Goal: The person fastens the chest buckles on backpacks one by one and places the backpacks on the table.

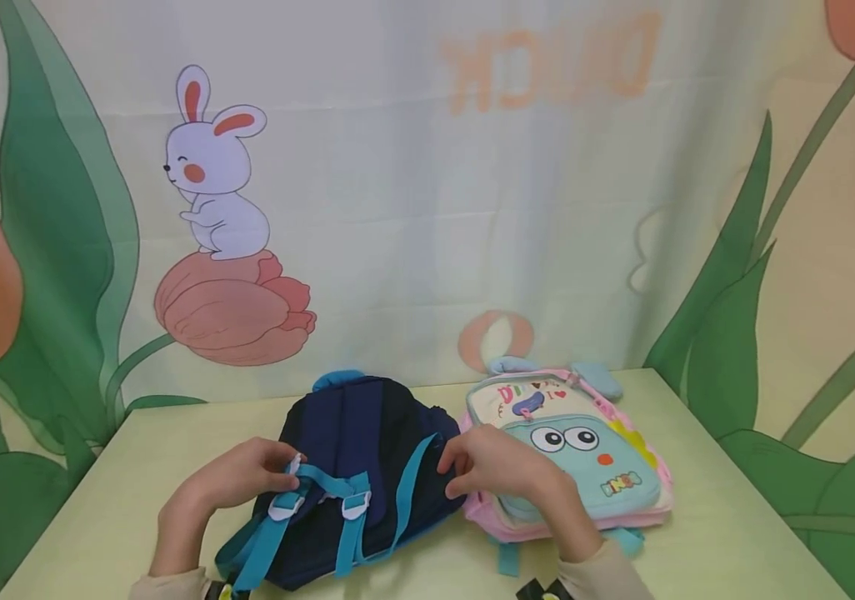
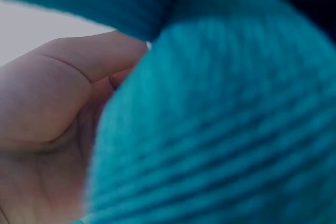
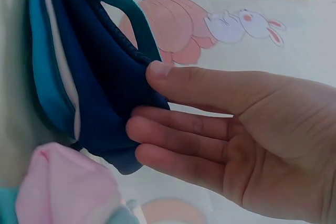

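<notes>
A navy backpack (image 1: 341, 417) lies on the table with its teal webbing straps uppermost. My left hand (image 1: 236, 473) pinches a white buckle (image 1: 295, 464) at the end of a strap on the backpack's left side. In the left wrist view a teal strap (image 2: 226, 108) fills most of the picture and hides those fingertips. On the other side my right hand (image 1: 498, 462) pinches the backpack's edge. The right wrist view shows the thumb (image 3: 178, 80) on the navy fabric (image 3: 113, 98) close to a thin teal strap (image 3: 142, 32), with the fingers below.
A pink and mint backpack (image 1: 585, 467) with cartoon eyes lies just right of the navy one, close to my right hand. Behind the pale yellow table (image 1: 727, 517) hangs a curtain (image 1: 397, 208) printed with a rabbit and tulips.
</notes>
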Demonstrator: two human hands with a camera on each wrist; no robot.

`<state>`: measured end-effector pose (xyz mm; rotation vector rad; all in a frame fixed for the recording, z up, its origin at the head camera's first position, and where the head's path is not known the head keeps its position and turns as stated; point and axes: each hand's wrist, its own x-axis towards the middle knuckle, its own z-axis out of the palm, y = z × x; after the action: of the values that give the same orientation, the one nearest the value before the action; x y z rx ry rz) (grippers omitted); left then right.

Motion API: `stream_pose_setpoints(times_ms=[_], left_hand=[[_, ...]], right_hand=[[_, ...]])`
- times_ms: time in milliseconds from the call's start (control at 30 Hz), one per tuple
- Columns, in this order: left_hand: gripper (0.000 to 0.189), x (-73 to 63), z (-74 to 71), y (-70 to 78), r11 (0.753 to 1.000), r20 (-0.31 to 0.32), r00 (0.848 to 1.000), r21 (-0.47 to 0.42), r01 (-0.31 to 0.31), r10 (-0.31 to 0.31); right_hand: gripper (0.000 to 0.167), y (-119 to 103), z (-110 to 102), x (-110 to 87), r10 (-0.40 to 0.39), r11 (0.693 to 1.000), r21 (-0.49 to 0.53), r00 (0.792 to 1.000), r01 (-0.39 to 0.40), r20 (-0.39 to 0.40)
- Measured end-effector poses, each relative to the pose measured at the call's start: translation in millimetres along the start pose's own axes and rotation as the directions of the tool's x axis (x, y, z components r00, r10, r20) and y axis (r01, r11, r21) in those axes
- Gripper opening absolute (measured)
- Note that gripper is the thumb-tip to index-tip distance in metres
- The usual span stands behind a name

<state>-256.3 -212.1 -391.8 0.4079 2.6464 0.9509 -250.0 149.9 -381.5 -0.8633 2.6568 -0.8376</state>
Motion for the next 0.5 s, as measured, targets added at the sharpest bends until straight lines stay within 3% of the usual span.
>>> stream_pose_setpoints(times_ms=[233, 500], left_hand=[[0.037, 1.3, -1.2, -2.4, 1.0, -0.015, 1.0, 0.005, 0.021, -0.021], [0.034, 6.0, 2.7, -4.6, 0.996, -0.064, 0.995, 0.042, 0.073, -0.07]], right_hand=[[0.016, -5.1, 14.1, 1.6, 0.033, 0.999, -0.037, 0.997, -0.031, 0.071], [0.017, -8.1, 22.6, 5.5, 0.057, 0.992, -0.115, 0.995, -0.047, 0.083]])
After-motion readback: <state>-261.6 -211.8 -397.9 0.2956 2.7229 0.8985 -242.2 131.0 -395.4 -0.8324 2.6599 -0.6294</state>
